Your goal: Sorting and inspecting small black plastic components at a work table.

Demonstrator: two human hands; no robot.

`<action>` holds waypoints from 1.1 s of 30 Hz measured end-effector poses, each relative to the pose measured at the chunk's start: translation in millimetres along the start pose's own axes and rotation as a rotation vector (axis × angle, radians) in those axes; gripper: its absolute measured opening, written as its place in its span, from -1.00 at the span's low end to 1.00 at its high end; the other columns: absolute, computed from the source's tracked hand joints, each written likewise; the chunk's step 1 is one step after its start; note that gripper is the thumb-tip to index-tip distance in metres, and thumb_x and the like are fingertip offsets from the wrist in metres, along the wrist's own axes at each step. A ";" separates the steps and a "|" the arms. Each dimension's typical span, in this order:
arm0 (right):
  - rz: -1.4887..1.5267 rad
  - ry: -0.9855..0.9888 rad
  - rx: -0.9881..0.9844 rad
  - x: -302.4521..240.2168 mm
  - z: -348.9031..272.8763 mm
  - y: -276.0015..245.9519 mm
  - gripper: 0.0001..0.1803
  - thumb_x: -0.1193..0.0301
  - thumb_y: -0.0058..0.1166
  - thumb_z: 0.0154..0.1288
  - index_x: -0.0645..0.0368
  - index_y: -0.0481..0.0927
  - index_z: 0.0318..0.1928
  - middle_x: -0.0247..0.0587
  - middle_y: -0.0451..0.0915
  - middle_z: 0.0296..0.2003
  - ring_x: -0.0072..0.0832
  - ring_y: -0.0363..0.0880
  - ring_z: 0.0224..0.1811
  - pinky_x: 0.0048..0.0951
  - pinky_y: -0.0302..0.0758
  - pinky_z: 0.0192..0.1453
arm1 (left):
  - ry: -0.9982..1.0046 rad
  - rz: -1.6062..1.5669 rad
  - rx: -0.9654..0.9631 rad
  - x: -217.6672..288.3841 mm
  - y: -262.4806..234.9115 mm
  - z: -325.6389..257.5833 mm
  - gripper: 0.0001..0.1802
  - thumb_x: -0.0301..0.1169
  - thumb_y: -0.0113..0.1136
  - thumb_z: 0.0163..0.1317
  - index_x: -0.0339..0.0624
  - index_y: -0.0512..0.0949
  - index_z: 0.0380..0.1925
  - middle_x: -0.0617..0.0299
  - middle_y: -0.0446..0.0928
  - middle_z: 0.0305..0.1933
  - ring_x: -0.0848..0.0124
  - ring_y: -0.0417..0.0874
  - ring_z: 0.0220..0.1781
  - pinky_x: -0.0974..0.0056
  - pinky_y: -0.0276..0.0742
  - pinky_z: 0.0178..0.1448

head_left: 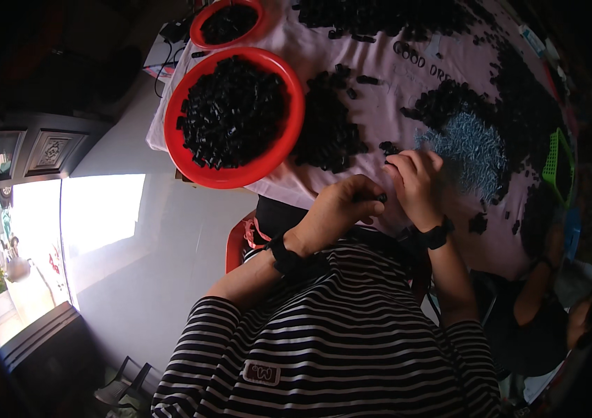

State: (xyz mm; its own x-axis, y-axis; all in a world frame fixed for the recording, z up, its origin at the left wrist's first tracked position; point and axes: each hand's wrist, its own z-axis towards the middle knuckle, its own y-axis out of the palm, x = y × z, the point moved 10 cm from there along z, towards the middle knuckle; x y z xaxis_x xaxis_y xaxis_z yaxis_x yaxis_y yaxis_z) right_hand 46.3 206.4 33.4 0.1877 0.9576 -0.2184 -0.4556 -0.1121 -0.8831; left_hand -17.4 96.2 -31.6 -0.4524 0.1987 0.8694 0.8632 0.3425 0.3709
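- Red basins (223, 179): two, at left
- Green basket (551, 164): one, at right
- Heap of blue pieces (473, 153): one, at right
- Black pieces (233, 111): too many for counting

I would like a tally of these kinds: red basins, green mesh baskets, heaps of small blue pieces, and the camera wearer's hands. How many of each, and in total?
Red basins: 2, large basin and small basin
Green mesh basket: 1
Blue heap: 1
Wearer's hands: 2, left hand and right hand
Total: 6

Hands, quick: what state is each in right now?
Left hand: closed, holding a small black piece.
Right hand: curled beside black pieces; grip cannot be told.
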 end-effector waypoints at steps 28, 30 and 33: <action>-0.047 0.086 -0.009 7.2 -7.9 -5.5 -0.77 0.47 0.34 0.28 0.05 0.65 -0.07 -0.36 0.69 -0.27 -0.36 0.66 -0.18 -0.20 0.30 0.14 | 0.043 -0.066 -0.042 0.9 -1.7 -1.3 -0.68 -0.36 0.38 0.40 -0.28 0.58 0.04 0.35 0.63 -0.22 0.56 0.66 -0.20 0.40 0.62 -0.11; 0.014 0.087 0.106 4.0 -9.2 -22.2 -0.78 0.52 0.32 0.28 0.06 0.66 -0.07 -0.36 0.68 -0.31 -0.38 0.65 -0.22 -0.22 0.30 0.12 | -0.003 -0.264 -0.119 3.5 2.6 -3.3 -0.71 -0.38 0.35 0.42 -0.28 0.60 0.03 0.35 0.65 -0.18 0.57 0.66 -0.18 0.41 0.63 -0.10; 0.197 0.221 0.076 1.6 -4.7 -36.6 -0.79 0.55 0.28 0.29 0.07 0.67 -0.08 -0.37 0.66 -0.33 -0.41 0.62 -0.25 -0.23 0.29 0.11 | -0.067 -0.277 -0.061 11.2 1.4 -8.2 -0.78 -0.44 0.29 0.45 -0.26 0.62 0.03 0.27 0.69 -0.09 0.51 0.72 -0.14 0.38 0.68 -0.08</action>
State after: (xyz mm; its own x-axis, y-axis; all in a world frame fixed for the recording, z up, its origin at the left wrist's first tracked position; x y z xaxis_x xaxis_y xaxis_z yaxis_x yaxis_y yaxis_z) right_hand 67.3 210.9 63.4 0.2705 0.8375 -0.4748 -0.5646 -0.2615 -0.7828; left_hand -19.4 91.4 -18.6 -0.6847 0.1666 0.7095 0.7159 0.3365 0.6118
